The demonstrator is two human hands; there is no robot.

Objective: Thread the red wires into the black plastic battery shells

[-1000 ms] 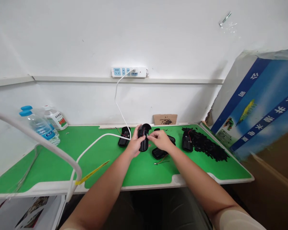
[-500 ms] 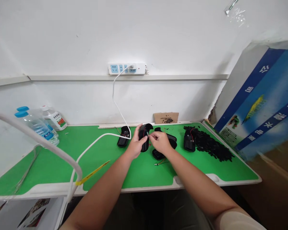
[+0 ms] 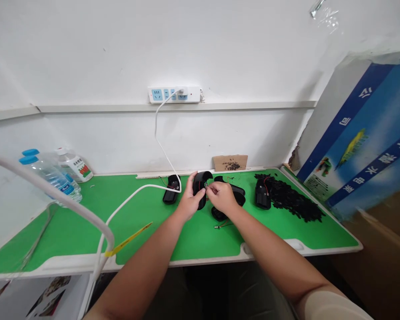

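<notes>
green desk (image 3: 70,231), left hand (image 3: 188,202) gripping black housing (image 3: 200,186), right hand (image 3: 222,196) pinching

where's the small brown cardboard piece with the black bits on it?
Head view: the small brown cardboard piece leans against the white wall at the back edge of the green mat, right of centre, just behind the right hand.

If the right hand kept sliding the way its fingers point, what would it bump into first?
The right hand points left, fingertips pinched at the black plastic shell that the left hand holds up. It would probably bump that shell first, then the left hand's thumb. Depth is hard to judge here.
</notes>
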